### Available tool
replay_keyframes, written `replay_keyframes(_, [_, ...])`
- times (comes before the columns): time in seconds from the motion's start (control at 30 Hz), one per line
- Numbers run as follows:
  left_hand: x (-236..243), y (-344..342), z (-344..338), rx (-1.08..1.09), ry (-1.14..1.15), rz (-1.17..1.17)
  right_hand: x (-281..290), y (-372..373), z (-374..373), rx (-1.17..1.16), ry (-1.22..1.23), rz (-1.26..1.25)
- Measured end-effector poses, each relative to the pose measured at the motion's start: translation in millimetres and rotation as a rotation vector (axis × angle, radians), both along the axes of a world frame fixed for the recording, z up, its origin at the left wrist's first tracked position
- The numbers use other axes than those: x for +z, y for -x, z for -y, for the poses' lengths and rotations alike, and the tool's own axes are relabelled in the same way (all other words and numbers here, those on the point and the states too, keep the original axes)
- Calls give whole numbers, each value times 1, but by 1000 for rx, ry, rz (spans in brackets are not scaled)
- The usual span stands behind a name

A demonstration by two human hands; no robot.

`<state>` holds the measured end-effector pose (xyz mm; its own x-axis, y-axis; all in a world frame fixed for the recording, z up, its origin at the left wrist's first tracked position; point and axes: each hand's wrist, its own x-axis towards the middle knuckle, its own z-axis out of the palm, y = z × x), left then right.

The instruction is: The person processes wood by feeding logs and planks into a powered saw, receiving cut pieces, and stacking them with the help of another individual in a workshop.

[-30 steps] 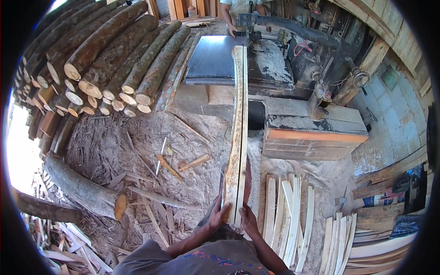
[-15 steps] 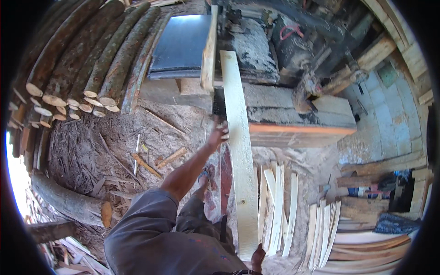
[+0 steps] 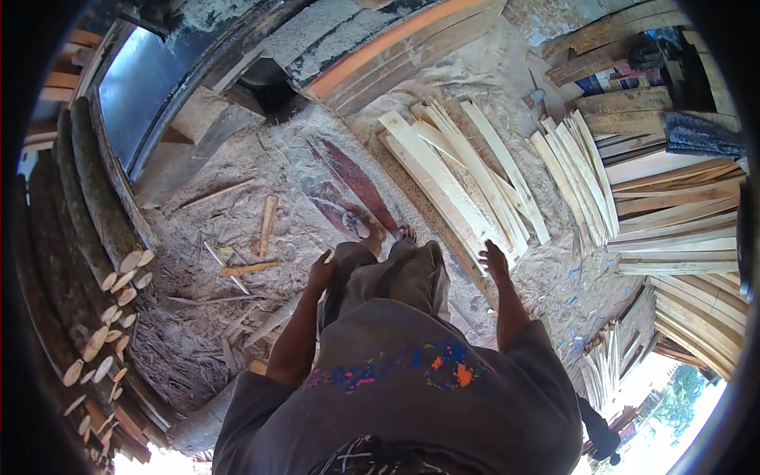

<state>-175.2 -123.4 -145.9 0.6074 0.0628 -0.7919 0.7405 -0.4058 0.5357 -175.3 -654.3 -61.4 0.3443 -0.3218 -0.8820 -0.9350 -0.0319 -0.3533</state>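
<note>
My right hand (image 3: 495,262) is open beside the near end of a pale sawn plank (image 3: 431,168), its fingers apart; whether a fingertip still touches the wood I cannot tell. The plank lies along the left side of a small pile of pale strips (image 3: 475,162) on the dusty ground. My left hand (image 3: 321,270) hangs by my left thigh, holding nothing, its fingers loose and partly hidden.
Bark-covered logs (image 3: 99,186) are stacked at the left. A machine bench with an orange edge (image 3: 380,47) and a dark metal plate (image 3: 158,75) stand ahead. More strips (image 3: 576,178) and stacked boards (image 3: 677,206) lie at the right. Sticks (image 3: 267,226) litter the sawdust. Another person (image 3: 599,431) is behind at the lower right.
The long plank, held by both hands at the bench before, now lies on the strip pile, let go. My body and view have turned right, and my left hand has dropped to my side.
</note>
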Motion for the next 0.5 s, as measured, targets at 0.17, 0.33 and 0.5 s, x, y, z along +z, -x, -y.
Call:
replay_keyframes(0.17, [30, 36, -157, 495, -30, -179, -17, -113, -170, 322, -94, 213])
replay_keyframes(0.33, [58, -15, -226, 810, -120, 25, -49, -222, -289, 1042, 9, 400])
replay_keyframes(0.5, [99, -189, -244, 821, 114, 264, -38, -394, -424, 1238, -155, 442])
